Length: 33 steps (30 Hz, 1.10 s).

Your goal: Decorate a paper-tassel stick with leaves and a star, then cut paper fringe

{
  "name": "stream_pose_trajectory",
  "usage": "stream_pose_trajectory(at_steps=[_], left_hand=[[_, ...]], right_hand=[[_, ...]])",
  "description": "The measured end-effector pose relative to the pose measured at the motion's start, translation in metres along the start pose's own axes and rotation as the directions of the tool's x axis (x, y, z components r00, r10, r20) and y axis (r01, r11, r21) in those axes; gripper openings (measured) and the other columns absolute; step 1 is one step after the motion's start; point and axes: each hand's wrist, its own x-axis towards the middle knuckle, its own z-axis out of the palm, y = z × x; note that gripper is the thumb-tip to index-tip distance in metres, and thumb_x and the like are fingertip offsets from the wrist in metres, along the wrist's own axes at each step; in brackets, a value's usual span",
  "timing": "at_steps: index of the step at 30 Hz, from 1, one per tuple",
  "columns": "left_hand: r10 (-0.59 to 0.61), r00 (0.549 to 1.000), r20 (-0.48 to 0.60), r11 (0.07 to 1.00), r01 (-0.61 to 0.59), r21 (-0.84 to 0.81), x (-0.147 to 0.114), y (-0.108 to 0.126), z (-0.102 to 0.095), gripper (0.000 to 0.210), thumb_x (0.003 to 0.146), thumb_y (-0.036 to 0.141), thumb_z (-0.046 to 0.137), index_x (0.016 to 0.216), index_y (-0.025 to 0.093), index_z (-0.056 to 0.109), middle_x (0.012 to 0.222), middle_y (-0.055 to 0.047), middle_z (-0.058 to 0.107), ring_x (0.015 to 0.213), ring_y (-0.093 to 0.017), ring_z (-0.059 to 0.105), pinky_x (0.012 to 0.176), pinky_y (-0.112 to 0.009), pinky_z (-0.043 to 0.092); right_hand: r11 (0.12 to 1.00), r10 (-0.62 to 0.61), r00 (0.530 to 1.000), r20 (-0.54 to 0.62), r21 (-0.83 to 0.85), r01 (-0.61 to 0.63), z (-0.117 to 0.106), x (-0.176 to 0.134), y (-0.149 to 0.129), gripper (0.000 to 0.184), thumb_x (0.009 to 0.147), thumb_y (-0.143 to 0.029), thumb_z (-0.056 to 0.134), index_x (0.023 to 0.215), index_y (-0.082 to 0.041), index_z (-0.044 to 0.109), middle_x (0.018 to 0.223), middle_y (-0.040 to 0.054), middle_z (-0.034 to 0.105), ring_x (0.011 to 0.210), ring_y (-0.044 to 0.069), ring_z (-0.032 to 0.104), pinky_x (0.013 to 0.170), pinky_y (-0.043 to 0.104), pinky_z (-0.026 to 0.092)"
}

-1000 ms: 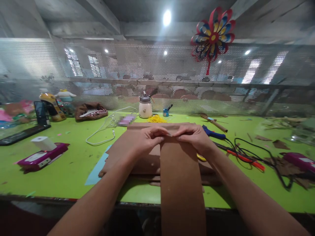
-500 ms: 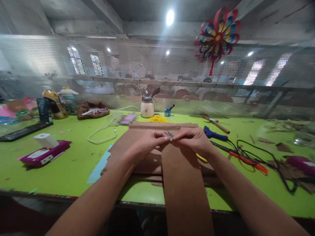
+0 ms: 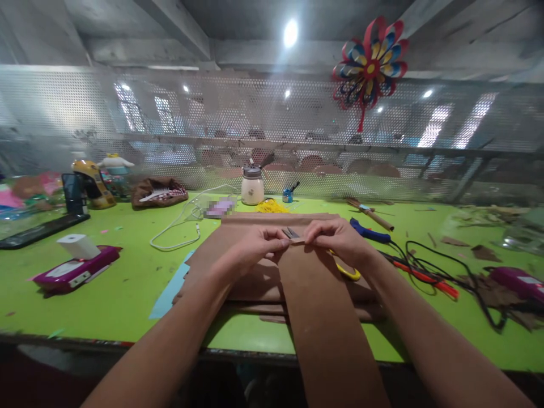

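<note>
A long strip of brown kraft paper [image 3: 327, 323] hangs from my fingers toward me and past the table's front edge. My left hand [image 3: 261, 246] pinches the left corner of its top end. At the right corner, my right hand [image 3: 334, 238] pinches the same end, which looks narrowly folded over between the two hands. Beneath lies a stack of brown paper sheets [image 3: 212, 249]. On that stack rest scissors with yellow handles [image 3: 349, 273]; the grey blade tips show just beyond my fingertips, and the middle is hidden by the strip and my right hand.
Right of the stack are a blue glue gun [image 3: 369, 231], a red-handled tool [image 3: 425, 277] and black cables. A purple power strip [image 3: 76, 269] with a white plug sits at left. Behind stand a white jar [image 3: 252, 188], yellow shreds [image 3: 272, 206] and a small blue bottle [image 3: 288, 195].
My fingertips have moved slightly apart along the strip's top end, showing a folded edge between them. The strip's lower part has swung to the right, and more of the yellow scissor handle shows.
</note>
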Motion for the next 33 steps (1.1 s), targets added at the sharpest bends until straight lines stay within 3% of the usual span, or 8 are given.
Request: stream_pose_trajectory(at_steps=[3, 7, 11, 15, 19, 23, 29, 33], left_hand=[[-0.063, 0.998, -0.009, 0.996, 0.062, -0.065, 0.000, 0.001, 0.002, 0.022, 0.077, 0.034, 0.056, 0.071, 0.013, 0.060, 0.063, 0.002, 0.049, 0.056, -0.009, 0.039, 0.054, -0.022, 0.028], [-0.126, 0.992, -0.008, 0.992, 0.126, -0.026, -0.001, -0.001, 0.005, 0.034, 0.076, 0.044, 0.055, 0.069, 0.012, 0.061, 0.059, 0.002, 0.046, 0.053, -0.009, 0.034, 0.050, -0.023, 0.023], [-0.070, 0.992, 0.108, 0.997, 0.068, 0.021, -0.002, -0.001, 0.005, 0.039, 0.076, 0.045, 0.056, 0.054, 0.013, 0.051, 0.050, 0.004, 0.038, 0.049, -0.008, 0.029, 0.051, -0.024, 0.021], [-0.033, 0.990, 0.141, 0.998, 0.025, 0.056, -0.004, 0.002, 0.006, 0.043, 0.078, 0.045, 0.054, 0.050, 0.014, 0.045, 0.048, 0.004, 0.034, 0.049, -0.008, 0.027, 0.051, -0.025, 0.018], [-0.015, 0.986, 0.165, 0.999, 0.019, -0.026, -0.002, 0.000, 0.008, 0.043, 0.080, 0.046, 0.052, 0.052, 0.015, 0.041, 0.051, 0.005, 0.030, 0.049, -0.008, 0.023, 0.050, -0.026, 0.016], [-0.009, 0.991, 0.133, 0.999, 0.015, -0.042, 0.000, -0.004, 0.010, 0.041, 0.080, 0.046, 0.051, 0.054, 0.016, 0.041, 0.052, 0.006, 0.027, 0.049, -0.008, 0.019, 0.050, -0.026, 0.014], [0.016, 0.996, 0.084, 1.000, -0.016, -0.004, -0.001, 0.000, 0.010, 0.043, 0.078, 0.044, 0.055, 0.051, 0.016, 0.038, 0.048, 0.007, 0.028, 0.047, -0.007, 0.020, 0.050, -0.025, 0.013], [-0.034, 0.999, 0.005, 0.999, 0.034, -0.034, -0.001, 0.002, 0.012, 0.038, 0.073, 0.044, 0.060, 0.054, 0.014, 0.050, 0.049, 0.005, 0.039, 0.048, -0.007, 0.029, 0.051, -0.023, 0.020]], right_hand=[[0.996, -0.029, 0.999, 0.032, -0.087, 0.032, 0.001, 0.001, 0.001, 0.011, 0.071, -0.017, 0.062, 0.068, -0.021, 0.072, 0.078, 0.0028, 0.066, 0.074, 0.014, 0.058, 0.069, 0.027, 0.045], [0.990, -0.094, 0.992, 0.088, -0.099, 0.102, 0.003, 0.001, 0.003, 0.014, 0.072, -0.015, 0.061, 0.071, -0.023, 0.073, 0.083, 0.0030, 0.066, 0.080, 0.016, 0.060, 0.074, 0.030, 0.047], [0.994, -0.096, 0.990, 0.101, -0.047, 0.101, 0.002, 0.001, 0.003, 0.013, 0.070, -0.015, 0.063, 0.070, -0.022, 0.074, 0.082, 0.0035, 0.066, 0.078, 0.015, 0.060, 0.072, 0.030, 0.048], [0.995, -0.095, 0.991, 0.098, -0.015, 0.097, 0.000, 0.001, 0.003, 0.010, 0.070, -0.017, 0.065, 0.071, -0.022, 0.074, 0.083, 0.0041, 0.066, 0.078, 0.016, 0.060, 0.071, 0.031, 0.049], [0.996, -0.089, 0.993, 0.079, -0.015, 0.090, 0.000, 0.001, 0.001, 0.010, 0.069, -0.017, 0.065, 0.070, -0.022, 0.074, 0.084, 0.0039, 0.065, 0.079, 0.016, 0.060, 0.071, 0.030, 0.049], [0.997, -0.072, 0.995, 0.068, 0.002, 0.072, 0.002, 0.000, -0.001, 0.009, 0.069, -0.017, 0.065, 0.067, -0.021, 0.073, 0.080, 0.0030, 0.065, 0.077, 0.015, 0.059, 0.070, 0.029, 0.048], [1.000, 0.020, 0.995, -0.099, 0.015, -0.019, 0.002, 0.002, 0.006, 0.016, 0.065, -0.022, 0.069, 0.079, -0.018, 0.072, 0.080, 0.0042, 0.069, 0.074, 0.015, 0.060, 0.071, 0.028, 0.046], [0.990, 0.113, 0.987, -0.113, 0.098, -0.102, 0.000, 0.004, 0.008, 0.016, 0.063, -0.024, 0.070, 0.078, -0.017, 0.072, 0.073, 0.0033, 0.068, 0.066, 0.012, 0.057, 0.064, 0.025, 0.044]])
